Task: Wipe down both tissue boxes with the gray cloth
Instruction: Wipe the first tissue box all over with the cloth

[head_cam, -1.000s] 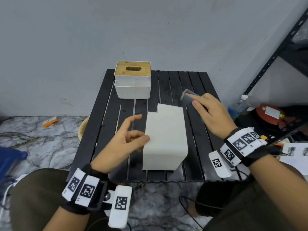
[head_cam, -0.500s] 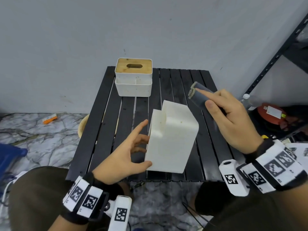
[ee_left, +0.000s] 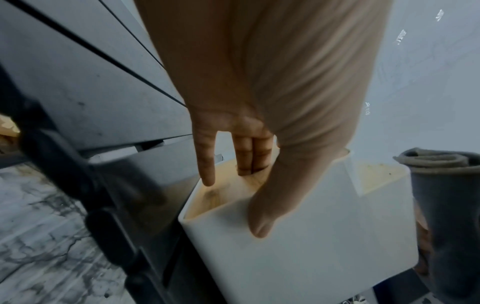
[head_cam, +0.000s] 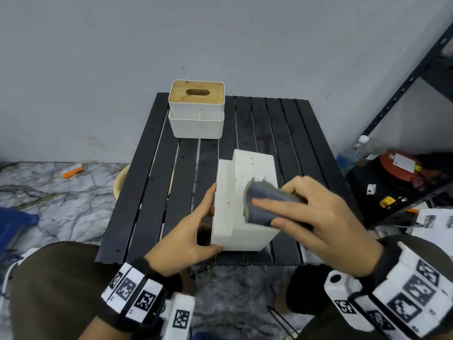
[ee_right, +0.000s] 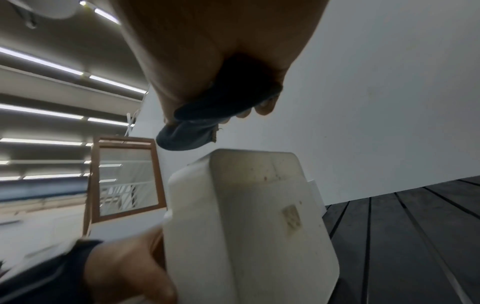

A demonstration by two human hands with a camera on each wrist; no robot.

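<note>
A white tissue box (head_cam: 245, 224) stands tipped on its side near the front of the black slatted table (head_cam: 282, 123). My left hand (head_cam: 210, 217) grips its left corner, thumb on the near white face (ee_left: 311, 246) and fingers (ee_left: 244, 156) on the wooden lid side. My right hand (head_cam: 282, 209) holds the folded gray cloth (head_cam: 264, 195) against the box's stained upper face (ee_right: 246, 226). The cloth (ee_right: 187, 133) pokes out past my fingertips. A second white tissue box (head_cam: 196, 109) with a bamboo lid stands untouched at the table's back left.
A black metal shelf (head_cam: 404, 82) rises at the right, with a plastic bottle (head_cam: 355, 153), a red object (head_cam: 399, 165) and papers (head_cam: 436, 222) on the floor beneath. An orange item (head_cam: 72, 170) lies on the marble floor at the left. My knees sit under the table's front edge.
My left hand took hold of the box and tipped it up on its side. My right hand carried the cloth from the table's right side onto the box's upper face.
</note>
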